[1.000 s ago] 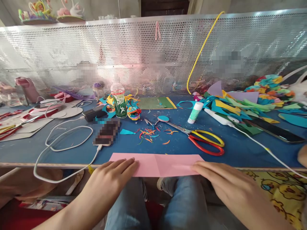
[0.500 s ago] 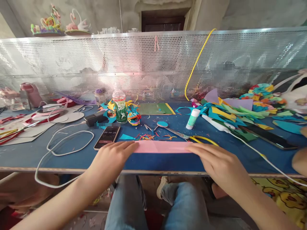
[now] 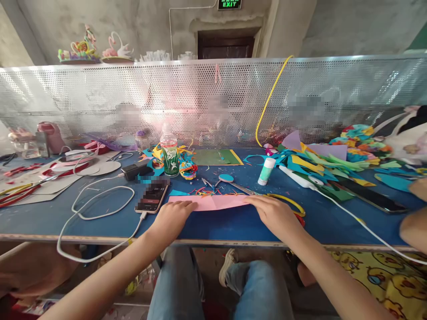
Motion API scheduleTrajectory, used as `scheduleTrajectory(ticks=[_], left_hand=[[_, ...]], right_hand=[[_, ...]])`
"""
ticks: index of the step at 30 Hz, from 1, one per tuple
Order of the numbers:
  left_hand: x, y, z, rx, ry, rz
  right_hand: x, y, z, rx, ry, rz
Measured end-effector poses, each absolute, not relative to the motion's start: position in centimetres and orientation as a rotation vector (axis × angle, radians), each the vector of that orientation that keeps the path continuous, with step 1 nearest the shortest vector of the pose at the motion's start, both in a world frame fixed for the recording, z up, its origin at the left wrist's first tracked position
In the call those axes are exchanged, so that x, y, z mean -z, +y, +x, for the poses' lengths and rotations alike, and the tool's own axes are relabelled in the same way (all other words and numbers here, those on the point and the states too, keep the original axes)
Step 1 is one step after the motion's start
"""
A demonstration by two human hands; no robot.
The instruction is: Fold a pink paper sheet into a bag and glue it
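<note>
A long strip of pink paper (image 3: 216, 203) with a crease near its middle lies across the blue table in front of me. My left hand (image 3: 176, 215) grips its left part, and some paper shows beyond the fingertips. At the other end, my right hand (image 3: 271, 213) has its fingers pressed together on the paper. Both thumbs are mostly hidden. Just behind the strip lie scissors (image 3: 240, 188) with yellow and red handles, partly covered by the strip and my right hand. Thin coloured paper scraps (image 3: 207, 191) are scattered there too.
A glue stick (image 3: 267, 171) stands behind my right hand. Left of the strip is a phone (image 3: 154, 195) on a white cable. A bottle (image 3: 169, 153) stands behind, beside a colourful paper ball (image 3: 188, 170). Coloured paper (image 3: 310, 160) is heaped at right, near another person's arm (image 3: 415, 226).
My right hand has moved left along the pink paper, and more paper shows past my left fingers. The strip has a visible bend now. The camera view has tilted up slightly.
</note>
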State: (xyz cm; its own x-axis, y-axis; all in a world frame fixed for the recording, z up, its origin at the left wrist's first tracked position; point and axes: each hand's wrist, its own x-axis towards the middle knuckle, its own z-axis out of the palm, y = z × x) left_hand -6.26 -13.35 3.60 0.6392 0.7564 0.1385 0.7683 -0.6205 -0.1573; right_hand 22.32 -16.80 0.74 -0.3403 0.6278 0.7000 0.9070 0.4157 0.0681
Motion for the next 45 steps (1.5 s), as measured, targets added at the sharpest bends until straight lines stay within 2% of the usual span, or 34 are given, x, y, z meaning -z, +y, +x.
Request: scheduleTrajectory(ticks=[7,17,26,31,36,40,45], left_hand=[[-3.6,-16.2,-7.9,0.2,-1.144,-2.686],[-3.4,-15.0,-7.7,0.261,-1.15,-2.634],[1.8,-18.0,-10.9,0.295,-1.028,-2.635],[1.6,-19.9,-6.1,0.386,-1.111,-2.515],[4.1,-22.0,-1.0,0.523,-1.064,-2.432],[5.1,-21.3,-2.9,0.511,-1.053,-2.494],[3.6,-19.6,-6.0,0.507,-1.165,-2.501]], right_hand=[[-0.7,-20.5,22.0,0.644,-2.126,-1.25],[-0.4,-18.8,21.5,0.618,-2.036,-1.265],[4.6,-23.2,21.7,0.443,-2.094,-1.363],[3.9,-23.4,17.5,0.549,-2.067,-1.396],[4.6,-23.6,12.4,0.571,-2.107,-1.372],[5.1,-24.1,13.9,0.511,-2.147,-1.381],[4.9,-23.8,16.7,0.556,-2.193,-1.36]])
